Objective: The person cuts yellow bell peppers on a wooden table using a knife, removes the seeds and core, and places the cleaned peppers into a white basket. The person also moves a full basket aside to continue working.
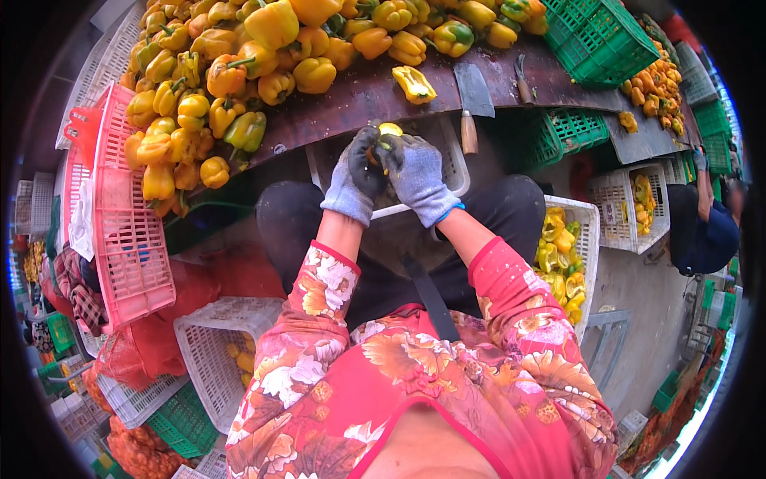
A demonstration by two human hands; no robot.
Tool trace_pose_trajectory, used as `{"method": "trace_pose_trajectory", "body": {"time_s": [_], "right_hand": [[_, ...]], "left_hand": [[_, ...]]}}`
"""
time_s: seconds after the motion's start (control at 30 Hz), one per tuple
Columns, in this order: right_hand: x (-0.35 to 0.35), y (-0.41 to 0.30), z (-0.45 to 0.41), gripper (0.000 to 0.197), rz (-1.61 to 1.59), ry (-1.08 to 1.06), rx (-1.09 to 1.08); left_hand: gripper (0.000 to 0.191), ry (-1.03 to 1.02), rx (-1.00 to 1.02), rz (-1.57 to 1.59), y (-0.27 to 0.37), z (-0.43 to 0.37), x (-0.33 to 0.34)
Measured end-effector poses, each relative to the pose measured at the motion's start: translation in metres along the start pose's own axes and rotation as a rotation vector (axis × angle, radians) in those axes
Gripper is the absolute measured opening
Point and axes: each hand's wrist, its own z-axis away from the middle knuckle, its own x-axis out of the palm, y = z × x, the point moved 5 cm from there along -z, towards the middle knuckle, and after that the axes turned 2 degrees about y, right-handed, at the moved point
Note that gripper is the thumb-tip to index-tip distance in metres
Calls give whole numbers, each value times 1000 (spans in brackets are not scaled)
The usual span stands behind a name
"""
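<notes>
My left hand (359, 173) and my right hand (417, 173) wear grey knitted gloves with dark coated palms. Between their fingertips they grip a yellow bell pepper piece (390, 129), mostly hidden by the gloves. Beneath my hands is a pale plastic crate (459, 170), between my knees and the table edge. A cut yellow pepper half (414, 85) lies on the dark table (359, 96), its pale inside showing. To its right rests a cleaver (474, 90), its wooden handle jutting past the edge. Further right lies a small knife (522, 84).
Whole yellow peppers (275, 54) are heaped on the table. A green crate (598, 42) stands at its right. Beside my right leg, a white crate (589, 239) holds cut peppers (559, 251). On my left is a pink crate (128, 209). Another person (700, 221) bends at far right.
</notes>
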Motion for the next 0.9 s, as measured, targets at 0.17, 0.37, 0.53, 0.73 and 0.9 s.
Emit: {"method": "trace_pose_trajectory", "body": {"time_s": [0.17,0.37,0.53,0.73,0.9], "right_hand": [[9,24,9,27,-352,-6,527],[12,65,9,29,-1382,65,1141],[-31,51,11,39,171,-320,410],[-17,-1,-5,28,-458,-259,212],[23,13,4,29,-440,-550,299]], "left_hand": [[37,-32,-15,-28,-2,9,-2],[45,-156,-59,112,7,18,5],[45,-100,232,-72,38,26,18],[48,-119,139,-198,21,32,28],[38,-92,-17,-251,15,24,2]]}}
